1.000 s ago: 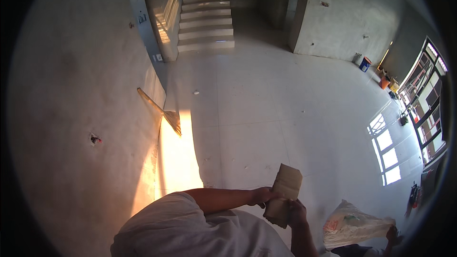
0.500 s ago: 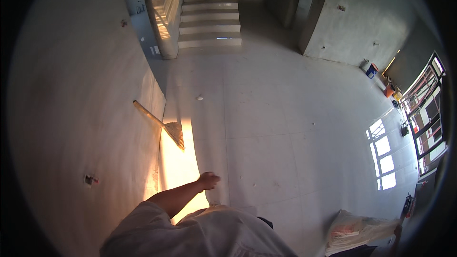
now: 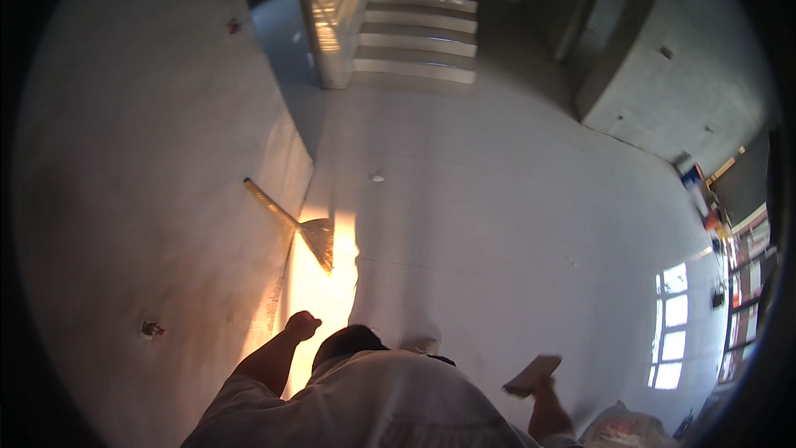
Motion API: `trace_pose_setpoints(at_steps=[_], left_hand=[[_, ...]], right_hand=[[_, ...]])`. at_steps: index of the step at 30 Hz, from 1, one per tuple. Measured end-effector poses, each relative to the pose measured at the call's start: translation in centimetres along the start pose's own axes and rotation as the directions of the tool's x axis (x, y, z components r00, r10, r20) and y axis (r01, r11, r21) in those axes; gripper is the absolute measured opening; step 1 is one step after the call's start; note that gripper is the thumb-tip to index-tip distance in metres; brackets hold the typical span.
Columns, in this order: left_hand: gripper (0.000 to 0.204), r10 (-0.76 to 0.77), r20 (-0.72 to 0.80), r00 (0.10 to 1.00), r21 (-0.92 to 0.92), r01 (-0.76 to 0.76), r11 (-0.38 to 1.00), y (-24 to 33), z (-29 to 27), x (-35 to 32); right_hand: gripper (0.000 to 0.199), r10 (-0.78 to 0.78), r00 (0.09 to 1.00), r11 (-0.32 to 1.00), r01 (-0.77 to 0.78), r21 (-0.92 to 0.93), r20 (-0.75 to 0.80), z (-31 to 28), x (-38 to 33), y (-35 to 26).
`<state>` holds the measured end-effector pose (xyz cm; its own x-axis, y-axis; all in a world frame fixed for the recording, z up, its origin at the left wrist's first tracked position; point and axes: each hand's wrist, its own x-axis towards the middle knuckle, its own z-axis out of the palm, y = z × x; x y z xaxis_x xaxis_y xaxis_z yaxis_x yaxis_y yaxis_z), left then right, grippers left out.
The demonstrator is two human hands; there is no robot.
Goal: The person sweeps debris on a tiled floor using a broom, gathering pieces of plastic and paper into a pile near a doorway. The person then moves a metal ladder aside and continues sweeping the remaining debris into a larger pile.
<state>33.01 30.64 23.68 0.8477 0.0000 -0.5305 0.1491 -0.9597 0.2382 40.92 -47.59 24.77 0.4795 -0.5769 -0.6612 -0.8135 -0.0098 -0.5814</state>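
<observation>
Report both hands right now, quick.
Left hand: curled closed, nothing visible in it.
Right hand: closed, holding a flat tan piece.

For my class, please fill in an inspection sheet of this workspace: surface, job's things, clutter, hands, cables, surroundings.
Surface: pale floor, with a sunlit strip beside the left wall.
Job's things: flat brown piece, probably cardboard.
Clutter: broom against the left wall; small white scrap; whitish bag, partly out of view.
Hands: right hand grips the flat brown piece; left hand seems empty.
Cables: nothing certain; red bit in a wall hole, too small to tell.
Surroundings: stairs ahead, window at right.
</observation>
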Motion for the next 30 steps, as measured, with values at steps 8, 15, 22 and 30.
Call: trace_pose_setpoints(at_steps=[8,15,22,30], left_hand=[[0.035,-0.501,-0.057,0.864,-0.281,0.467,0.838,-3.7,-15.2,8.8],[0.026,-0.387,-0.161,0.908,0.158,0.411,0.898,-19.5,-22.0,26.2],[0.041,-0.331,0.065,0.941,0.605,0.227,0.764,-31.1,-25.4,38.7],[0.019,-0.595,0.407,0.692,0.432,0.428,0.794,-34.6,-21.7,41.9]], right_hand=[[0.032,-0.529,0.814,0.839,0.545,0.001,0.238,21.4,-1.6,-36.6],[0.033,-0.517,0.795,0.626,0.604,-0.493,0.318,38.2,-5.6,-37.1],[0.028,-0.290,0.760,0.383,0.649,-0.657,0.582,55.2,-8.9,-41.6],[0.033,-0.058,0.480,0.062,0.877,-0.477,0.875,84.7,3.0,-43.8]])
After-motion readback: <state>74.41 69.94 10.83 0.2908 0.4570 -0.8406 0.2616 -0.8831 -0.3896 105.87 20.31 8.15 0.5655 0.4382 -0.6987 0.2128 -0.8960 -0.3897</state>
